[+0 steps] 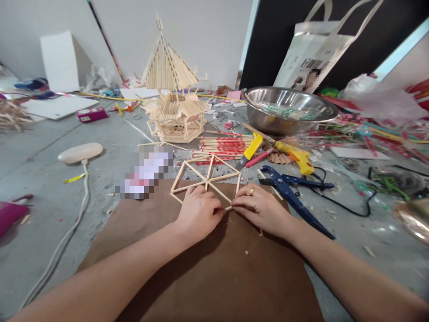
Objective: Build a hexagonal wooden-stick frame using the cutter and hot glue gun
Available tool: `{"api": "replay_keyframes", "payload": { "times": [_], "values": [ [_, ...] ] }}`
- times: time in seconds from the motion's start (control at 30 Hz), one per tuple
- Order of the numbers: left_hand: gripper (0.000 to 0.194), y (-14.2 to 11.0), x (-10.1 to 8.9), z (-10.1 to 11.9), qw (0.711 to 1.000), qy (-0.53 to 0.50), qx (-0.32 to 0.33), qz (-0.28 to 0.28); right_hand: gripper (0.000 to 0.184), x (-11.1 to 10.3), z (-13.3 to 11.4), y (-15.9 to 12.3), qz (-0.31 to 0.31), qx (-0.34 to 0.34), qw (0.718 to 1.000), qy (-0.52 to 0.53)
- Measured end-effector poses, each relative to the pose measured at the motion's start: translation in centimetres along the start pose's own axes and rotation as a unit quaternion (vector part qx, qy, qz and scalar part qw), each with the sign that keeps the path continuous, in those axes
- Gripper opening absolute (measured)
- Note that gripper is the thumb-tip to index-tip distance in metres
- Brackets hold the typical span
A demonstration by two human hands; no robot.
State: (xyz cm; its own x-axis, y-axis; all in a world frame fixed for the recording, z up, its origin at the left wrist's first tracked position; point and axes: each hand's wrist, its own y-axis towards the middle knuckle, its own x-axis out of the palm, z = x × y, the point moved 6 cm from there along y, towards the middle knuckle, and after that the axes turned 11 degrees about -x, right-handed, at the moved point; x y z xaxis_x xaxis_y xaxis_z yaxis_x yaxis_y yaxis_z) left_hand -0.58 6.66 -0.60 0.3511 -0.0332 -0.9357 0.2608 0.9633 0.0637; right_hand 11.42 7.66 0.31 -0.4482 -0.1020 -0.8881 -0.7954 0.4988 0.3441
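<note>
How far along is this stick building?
The stick tower already looks roofed. In hand is a flat, spoked frame: its far sides look joined, and the left hand and right hand are at its near edge. They hide whether that edge is left to close. Red-marked sticks lie loose beyond.

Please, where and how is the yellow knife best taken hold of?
Probably by its yellow handle, right hand coming from above and the right: the handle is the far end, while the blade points nearer, toward the wooden frame.
</note>
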Motion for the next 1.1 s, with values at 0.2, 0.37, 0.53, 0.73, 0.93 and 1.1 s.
{"api": "replay_keyframes", "payload": {
  "times": [0.2,0.37,0.53,0.73,0.93,1.1],
  "values": [
    [0.022,0.1,0.1,0.0,1.000,0.007,0.006,-0.005,0.016,0.1,-0.1,0.1,-0.002,-0.003,1.000,-0.017],
    [0.022,0.0,0.2,0.1,1.000,0.011,0.007,-0.003,0.016,0.2,-0.3,0.2,-0.010,-0.007,0.999,-0.030],
    [0.025,0.5,-0.6,-0.2,0.998,-0.049,0.032,-0.025,0.017,0.3,-0.2,0.2,-0.025,-0.005,0.999,-0.033],
    [0.020,1.7,-1.3,-2.3,0.980,-0.159,0.004,-0.120,0.017,0.3,-0.3,0.3,-0.021,0.000,0.999,-0.033],
    [0.018,1.4,-0.9,-2.1,0.976,-0.135,0.043,-0.166,0.017,0.4,-0.3,0.3,-0.019,-0.006,0.999,-0.044],
    [0.016,1.3,-0.6,-1.8,0.976,-0.117,0.046,-0.180,0.016,0.3,-0.2,0.4,-0.014,-0.009,0.999,-0.040]
  ]
}}
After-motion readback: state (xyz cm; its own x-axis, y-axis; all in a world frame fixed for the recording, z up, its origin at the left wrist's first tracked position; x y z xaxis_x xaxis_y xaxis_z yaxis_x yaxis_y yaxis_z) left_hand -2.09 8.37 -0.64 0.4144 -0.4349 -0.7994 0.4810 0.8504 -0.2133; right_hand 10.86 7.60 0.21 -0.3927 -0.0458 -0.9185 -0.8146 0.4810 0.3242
